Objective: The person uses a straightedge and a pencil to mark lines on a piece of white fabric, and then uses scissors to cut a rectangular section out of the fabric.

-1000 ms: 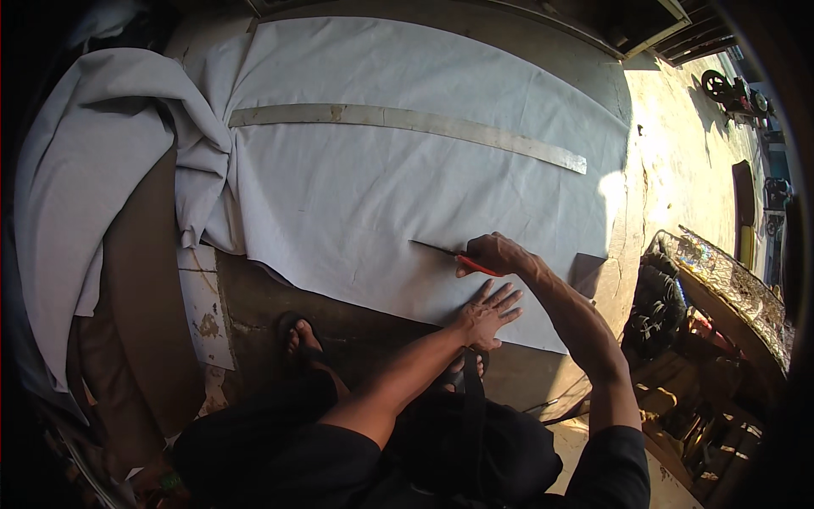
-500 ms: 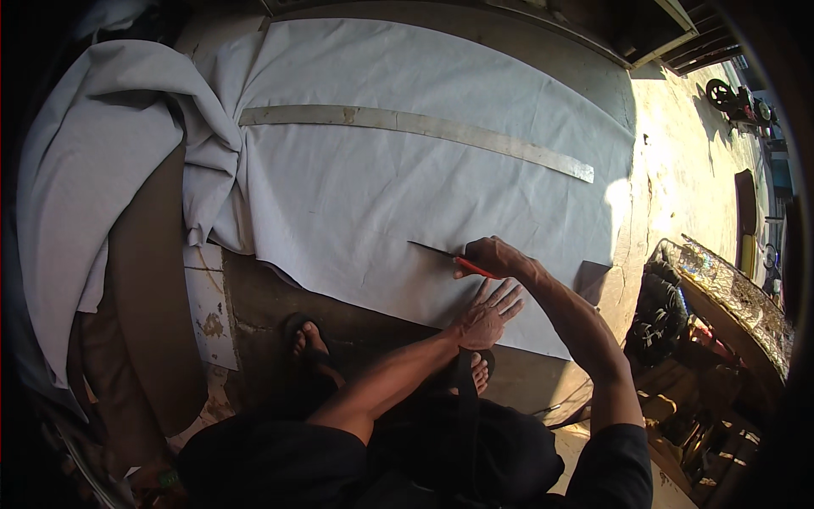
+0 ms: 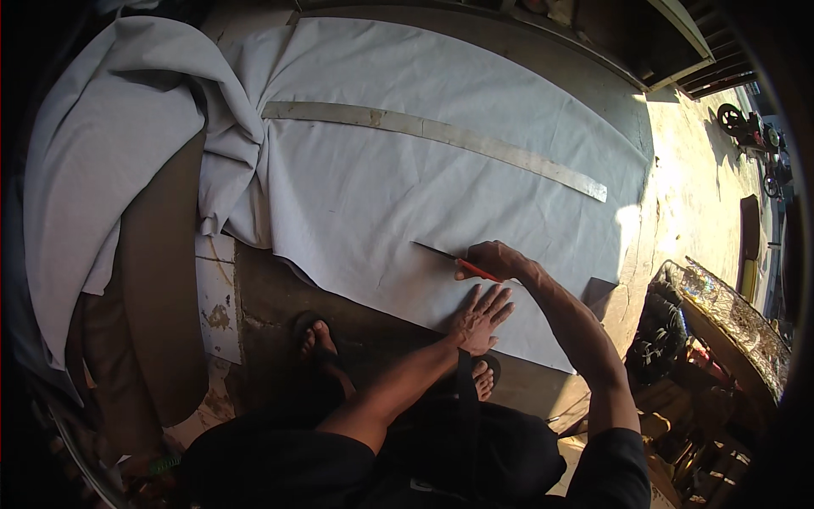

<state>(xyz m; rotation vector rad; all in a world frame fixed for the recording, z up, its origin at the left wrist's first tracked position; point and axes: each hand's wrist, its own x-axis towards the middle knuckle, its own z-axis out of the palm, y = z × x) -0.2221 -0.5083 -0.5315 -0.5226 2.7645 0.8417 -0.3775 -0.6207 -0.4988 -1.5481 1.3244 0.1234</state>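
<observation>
The right hand (image 3: 496, 259) is clenched around a thin red-handled marking tool (image 3: 454, 259), its tip resting on the wide pale grey cloth sheet (image 3: 407, 187) just left of the hand. The left hand (image 3: 481, 316) lies flat with fingers spread, grasping nothing, pressing the cloth just below the right hand. A long flat metal ruler (image 3: 441, 134) lies across the cloth well above both hands. Two sandalled feet (image 3: 315, 338) stand on the floor below the cloth's edge
</observation>
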